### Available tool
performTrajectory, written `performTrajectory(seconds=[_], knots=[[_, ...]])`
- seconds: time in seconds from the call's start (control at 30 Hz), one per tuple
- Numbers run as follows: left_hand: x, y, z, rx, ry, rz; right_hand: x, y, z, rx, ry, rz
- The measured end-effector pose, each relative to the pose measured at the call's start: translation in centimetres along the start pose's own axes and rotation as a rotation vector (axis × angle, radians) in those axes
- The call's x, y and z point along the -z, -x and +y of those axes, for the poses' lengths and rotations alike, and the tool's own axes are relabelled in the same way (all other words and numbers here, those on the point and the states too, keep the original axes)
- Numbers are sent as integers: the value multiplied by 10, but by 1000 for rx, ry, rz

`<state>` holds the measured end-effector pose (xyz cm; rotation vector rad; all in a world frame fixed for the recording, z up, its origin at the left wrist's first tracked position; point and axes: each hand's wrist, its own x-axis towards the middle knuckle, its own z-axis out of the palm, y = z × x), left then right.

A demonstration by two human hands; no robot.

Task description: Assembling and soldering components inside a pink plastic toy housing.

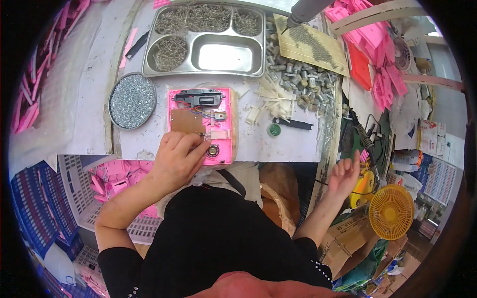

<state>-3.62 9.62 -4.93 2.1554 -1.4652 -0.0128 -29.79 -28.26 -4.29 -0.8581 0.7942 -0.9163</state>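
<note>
A pink plastic housing [226,99] lies on the worktable in front of me, fitted with a black module [198,98], a brown circuit board [186,121], thin wires and a small round metal part [212,150]. My left hand [180,158] rests over its lower left corner. The fingers are closed together by the board's lower edge, and what they pinch is hidden. Off the table's right edge, my right hand [343,175] is raised with nothing in it, index finger extended and the others loosely curled. It is nearest a yellow object [362,188] and a black coiled cord [365,135].
Behind the housing stands a steel compartment tray [149,58] of small metal parts. A round dish [110,107] of screws sits left. Small motors [303,82] are heaped at right, under a power screwdriver [298,17]. A yellow basket [391,212] and crate [74,186] flank me.
</note>
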Motion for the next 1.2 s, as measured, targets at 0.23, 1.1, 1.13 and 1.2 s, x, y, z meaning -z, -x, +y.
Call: performTrajectory(seconds=[0.23,1.1,1.13,1.2], knots=[[-3,-2,1,-4,-25,35,-100,45,70,233,627,-464],[-2,-57,-29,-190,-164,103,-226,37,121,261,1332,-938],[-2,-58,-29,-194,-173,60,-224,36,121,160,1260,-914],[-5,-58,-28,-199,-192,-26,-218,33,126,-15,1154,-867]])
